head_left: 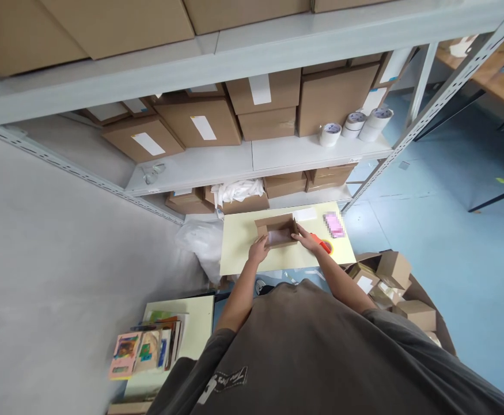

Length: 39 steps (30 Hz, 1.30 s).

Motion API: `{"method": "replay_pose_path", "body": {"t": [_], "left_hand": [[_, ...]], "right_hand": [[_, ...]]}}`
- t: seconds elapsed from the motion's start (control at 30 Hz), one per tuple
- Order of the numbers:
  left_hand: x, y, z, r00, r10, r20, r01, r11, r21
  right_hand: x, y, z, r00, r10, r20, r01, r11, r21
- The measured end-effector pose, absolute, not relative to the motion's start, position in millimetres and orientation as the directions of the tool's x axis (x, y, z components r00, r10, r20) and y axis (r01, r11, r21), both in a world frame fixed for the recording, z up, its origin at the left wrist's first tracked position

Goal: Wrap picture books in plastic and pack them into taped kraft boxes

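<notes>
A small cardboard box (275, 222) with its top flaps up stands on a pale yellow table (238, 253). Inside it shows something in clear, faintly pinkish wrapping (279, 236), too small to name. My left hand (258, 249) grips the box at its near left corner. At the right end, my right hand (305, 237) has its fingers on the side wall and flap. Close by my right wrist is a red tool with a round yellow-edged part (326, 246), perhaps a tape dispenser, partly hidden by the arm.
A white paper (305, 214) and a blurred pink item (333, 225) lie on the table. Behind rises a metal shelf (286, 155) with cartons and tape rolls (330, 135). A bin of boxes (416, 314) stands right; books (160, 346) lie left on another table.
</notes>
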State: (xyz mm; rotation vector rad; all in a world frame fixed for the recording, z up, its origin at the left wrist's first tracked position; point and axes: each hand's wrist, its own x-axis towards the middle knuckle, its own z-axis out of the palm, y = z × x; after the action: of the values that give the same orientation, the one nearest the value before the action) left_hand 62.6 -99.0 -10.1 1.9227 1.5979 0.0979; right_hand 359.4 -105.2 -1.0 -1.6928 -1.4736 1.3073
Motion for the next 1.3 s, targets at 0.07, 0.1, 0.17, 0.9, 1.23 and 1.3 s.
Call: {"method": "replay_pose_path", "body": {"t": [0.07, 0.1, 0.17, 0.9, 1.23, 1.3], "left_hand": [[56, -98, -9, 0.232, 0.918, -0.323, 0.869, -0.047, 0.492], [52, -97, -8, 0.221, 0.918, -0.329, 0.871, -0.034, 0.49], [42, -96, -5, 0.209, 0.914, -0.347, 0.868, -0.01, 0.496], [53, -66, 4, 0.018, 0.939, -0.344, 0.873, 0.153, 0.463], [63, -49, 3, -0.102, 0.969, -0.227, 0.926, 0.176, 0.335], [63, -38, 7, -0.05, 0.967, -0.251, 0.942, 0.129, 0.311]], "right_hand": [[358, -102, 1, -0.145, 0.925, -0.351, 0.571, -0.211, -0.793], [356, -100, 2, -0.189, 0.913, -0.363, 0.629, -0.171, -0.758], [350, -96, 2, -0.264, 0.892, -0.368, 0.677, -0.101, -0.729], [291, -108, -29, 0.154, 0.961, -0.227, 0.692, -0.269, -0.669], [286, -83, -32, 0.17, 0.947, -0.271, 0.765, -0.301, -0.57], [288, -79, -32, 0.153, 0.952, -0.266, 0.768, -0.284, -0.574]]}}
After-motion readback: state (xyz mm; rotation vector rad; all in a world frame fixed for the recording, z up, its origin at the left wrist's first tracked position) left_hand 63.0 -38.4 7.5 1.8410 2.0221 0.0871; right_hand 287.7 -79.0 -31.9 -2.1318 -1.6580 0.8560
